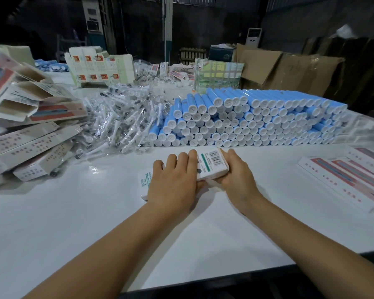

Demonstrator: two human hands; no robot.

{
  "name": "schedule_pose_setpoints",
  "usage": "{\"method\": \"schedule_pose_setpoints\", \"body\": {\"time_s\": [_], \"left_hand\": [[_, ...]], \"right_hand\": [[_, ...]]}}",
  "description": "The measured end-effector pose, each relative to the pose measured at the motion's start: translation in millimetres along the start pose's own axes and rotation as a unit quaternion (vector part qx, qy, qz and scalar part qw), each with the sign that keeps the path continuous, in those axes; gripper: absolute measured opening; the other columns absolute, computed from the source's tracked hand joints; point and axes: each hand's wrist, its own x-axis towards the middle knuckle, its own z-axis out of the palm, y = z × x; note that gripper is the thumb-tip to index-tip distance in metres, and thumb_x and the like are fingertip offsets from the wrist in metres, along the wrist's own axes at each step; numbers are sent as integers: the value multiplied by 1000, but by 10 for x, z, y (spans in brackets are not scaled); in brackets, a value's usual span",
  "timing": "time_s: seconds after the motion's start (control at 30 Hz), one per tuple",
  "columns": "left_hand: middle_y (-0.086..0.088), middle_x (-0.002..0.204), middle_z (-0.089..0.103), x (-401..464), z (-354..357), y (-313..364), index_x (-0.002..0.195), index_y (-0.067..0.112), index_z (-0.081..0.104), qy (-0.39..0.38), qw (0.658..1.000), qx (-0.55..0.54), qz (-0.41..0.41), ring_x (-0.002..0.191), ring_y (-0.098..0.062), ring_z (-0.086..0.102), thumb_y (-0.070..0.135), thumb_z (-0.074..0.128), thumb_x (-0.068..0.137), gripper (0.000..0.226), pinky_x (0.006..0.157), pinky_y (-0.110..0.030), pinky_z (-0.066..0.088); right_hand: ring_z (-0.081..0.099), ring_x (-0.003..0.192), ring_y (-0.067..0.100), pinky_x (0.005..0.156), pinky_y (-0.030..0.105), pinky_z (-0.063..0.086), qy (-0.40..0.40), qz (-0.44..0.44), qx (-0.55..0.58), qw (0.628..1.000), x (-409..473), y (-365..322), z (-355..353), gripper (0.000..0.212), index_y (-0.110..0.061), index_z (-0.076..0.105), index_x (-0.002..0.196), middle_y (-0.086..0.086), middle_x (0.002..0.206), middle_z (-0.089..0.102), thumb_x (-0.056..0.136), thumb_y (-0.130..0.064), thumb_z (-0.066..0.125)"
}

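Observation:
A white carton box with a barcode label and green print lies on the white table at the middle. My left hand lies on top of the box with its fingers stretched over it and its thumb at the near edge. My right hand grips the box's right end, fingers along the far side and thumb underneath. The box's left end shows printed lettering.
A big stack of blue tubes with white caps fills the table behind the box. Bagged brush heads lie in a heap to the left. Open cartons pile at far left, flat cartons at right. Cardboard boxes stand behind.

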Motion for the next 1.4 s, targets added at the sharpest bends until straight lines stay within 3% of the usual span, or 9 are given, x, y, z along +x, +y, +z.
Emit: {"method": "schedule_pose_setpoints", "body": {"time_s": [0.17, 0.53, 0.8, 0.93, 1.03, 1.17, 1.23, 1.33, 1.4], "left_hand": [[-5, 111, 56, 0, 18, -48, 137, 9, 43, 14, 1000, -14, 6, 95, -27, 52, 60, 32, 84, 75, 77, -41, 39], [-9, 99, 61, -19, -11, -39, 127, 3, 54, 46, 998, -12, 34, 83, -29, 55, 54, 43, 79, 71, 68, -42, 43], [-9, 94, 62, -11, -35, -6, 126, 1, 57, 55, 997, 14, 44, 78, -29, 57, 55, 54, 81, 70, 64, -40, 44], [-8, 97, 61, 4, -31, -22, 129, 3, 54, 31, 999, 8, 26, 81, -28, 57, 59, 54, 83, 73, 66, -39, 43], [-5, 112, 56, 14, -32, -38, 141, 7, 39, -7, 1000, 4, 2, 95, -26, 52, 61, 28, 85, 78, 75, -40, 39], [-4, 119, 50, 12, 12, -56, 145, 8, 28, -8, 1000, 16, 5, 102, -26, 47, 62, 24, 87, 80, 80, -39, 35], [-5, 120, 50, 14, 6, -58, 145, 8, 27, -11, 1000, 25, 8, 102, -26, 47, 62, 17, 84, 82, 80, -40, 35], [-5, 121, 48, 4, 7, -52, 145, 7, 24, -17, 999, 32, 14, 103, -26, 46, 62, 19, 87, 80, 81, -41, 35], [-5, 123, 46, 3, 17, -59, 146, 8, 21, -25, 999, 27, 15, 105, -26, 45, 62, 25, 90, 78, 82, -41, 34]], "right_hand": [[71, 88, 26, 80, 45, 58, -21, 17, 69, 997, 18, -28, -9, 29, -6, 67, 95, 14, 93, 73, 99, -20, 42], [70, 91, 29, 78, 48, 58, 38, 15, 28, 999, 54, 6, -41, 29, -6, 65, 110, 11, 93, 74, 95, -4, 41], [71, 82, 15, 59, 28, 55, 64, -41, -19, 997, 38, 100, -35, 34, -9, 61, 125, 1, 89, 74, 99, -15, 40], [69, 82, 10, 66, 29, 56, 29, -40, -48, 998, 44, 99, -19, 38, -21, 52, 132, -5, 90, 74, 97, -11, 43], [70, 84, 13, 71, 31, 56, 22, -66, -105, 992, 26, 101, 4, 24, -22, 66, 106, -5, 88, 74, 97, -12, 46], [70, 84, 8, 75, 36, 59, 30, -108, -198, 974, -22, 120, -9, 31, -36, 65, 88, -18, 83, 72, 98, -13, 46], [67, 84, 2, 76, 33, 58, 30, -135, -253, 957, -52, 128, -6, 31, -38, 65, 95, -23, 82, 70, 99, -15, 44], [65, 89, 2, 79, 27, 57, 31, -143, -289, 946, -61, 129, -2, 35, -12, 56, 132, -9, 101, 67, 100, -16, 43], [65, 89, 3, 75, 22, 57, 27, -143, -293, 945, -61, 127, -12, 39, -7, 50, 137, -2, 105, 66, 100, -16, 43]]}}
